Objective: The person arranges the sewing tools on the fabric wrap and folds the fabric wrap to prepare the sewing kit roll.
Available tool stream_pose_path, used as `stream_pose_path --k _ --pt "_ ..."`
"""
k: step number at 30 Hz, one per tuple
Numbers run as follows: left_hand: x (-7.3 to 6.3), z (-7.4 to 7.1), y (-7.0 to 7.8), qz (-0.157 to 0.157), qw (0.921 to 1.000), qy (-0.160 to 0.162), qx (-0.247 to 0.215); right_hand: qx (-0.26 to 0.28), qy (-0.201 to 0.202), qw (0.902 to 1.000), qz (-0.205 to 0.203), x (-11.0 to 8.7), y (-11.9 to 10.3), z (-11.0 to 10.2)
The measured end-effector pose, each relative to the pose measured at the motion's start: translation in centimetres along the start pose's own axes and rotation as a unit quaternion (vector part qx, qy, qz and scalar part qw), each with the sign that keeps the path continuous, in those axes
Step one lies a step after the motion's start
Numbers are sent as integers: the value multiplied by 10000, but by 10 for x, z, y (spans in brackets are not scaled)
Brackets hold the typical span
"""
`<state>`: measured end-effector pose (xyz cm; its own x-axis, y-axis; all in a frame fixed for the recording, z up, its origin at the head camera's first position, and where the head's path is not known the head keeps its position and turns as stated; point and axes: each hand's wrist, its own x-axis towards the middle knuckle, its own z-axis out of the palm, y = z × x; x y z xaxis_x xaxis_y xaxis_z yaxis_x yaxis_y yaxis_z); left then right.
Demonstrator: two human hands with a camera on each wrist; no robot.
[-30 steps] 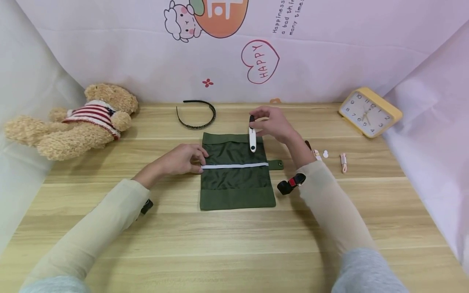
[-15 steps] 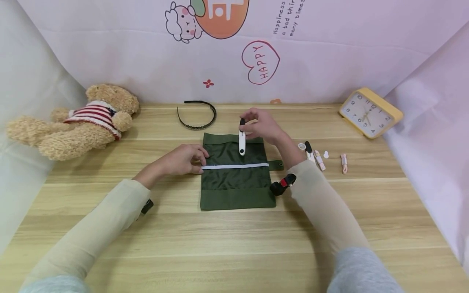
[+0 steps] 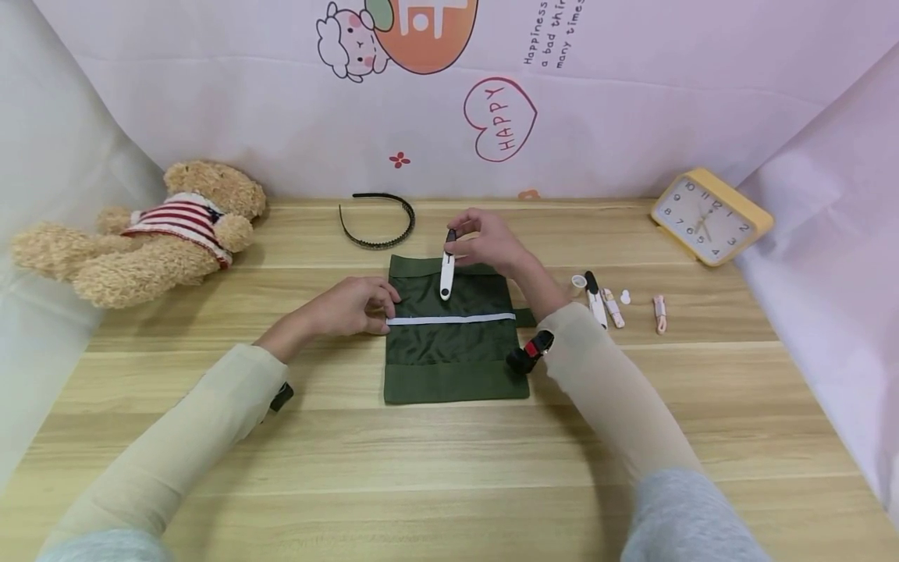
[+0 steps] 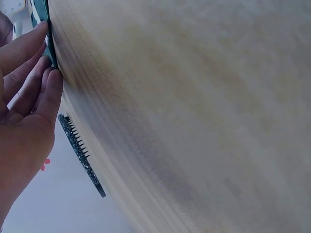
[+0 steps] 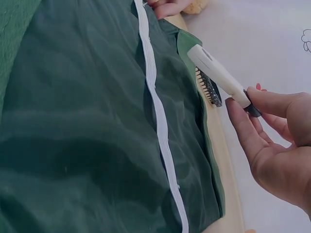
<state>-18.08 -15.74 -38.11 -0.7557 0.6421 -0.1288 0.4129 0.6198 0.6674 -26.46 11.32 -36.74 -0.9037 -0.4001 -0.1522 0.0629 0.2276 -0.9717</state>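
A dark green fabric roll [image 3: 453,343] lies spread flat, with a white elastic strip [image 3: 449,319] across its middle and a snap tab on its right side. My left hand [image 3: 347,306] rests at the roll's left edge, fingertips and thumb spaced along it near the strip's end. Over the upper half, my right hand [image 3: 488,242] pinches a slim white tool [image 3: 447,277] by its black end between thumb and fingers. Its rounded white end points down toward the cloth. The right wrist view shows this tool [image 5: 218,73] held above the fabric; its exact kind is unclear.
Right of the roll lie a black-and-white tool [image 3: 595,300], a small white ring [image 3: 579,281], and pale pink bundles [image 3: 660,314]. A black headband [image 3: 379,243] sits behind. A teddy bear [image 3: 161,257] lies left; a yellow clock [image 3: 711,216] stands back right.
My right hand has moved left with the white tool, from the roll's upper right to above its upper middle. The small items on the right have come into view. My left hand stays put.
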Motion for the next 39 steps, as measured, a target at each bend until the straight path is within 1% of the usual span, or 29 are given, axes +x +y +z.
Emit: stream_pose_path --k 6,16,25,31,35,39 --pt "0 0 1 -53 10000 5 -53 117 -38 9999 -52 6 1 10" --pt "0 -1 -1 127 9999 65 60 199 -75 9997 -117 12 -4 25" --pt "0 0 -1 125 9999 18 60 374 -252 9988 189 18 2 36" --pt "-1 0 0 139 9999 38 8 298 -380 9982 355 18 5 43" --pt "0 0 -1 170 9998 53 19 285 -434 9978 413 18 5 47" --pt "0 0 -1 171 9998 41 37 233 -502 9977 380 16 3 50"
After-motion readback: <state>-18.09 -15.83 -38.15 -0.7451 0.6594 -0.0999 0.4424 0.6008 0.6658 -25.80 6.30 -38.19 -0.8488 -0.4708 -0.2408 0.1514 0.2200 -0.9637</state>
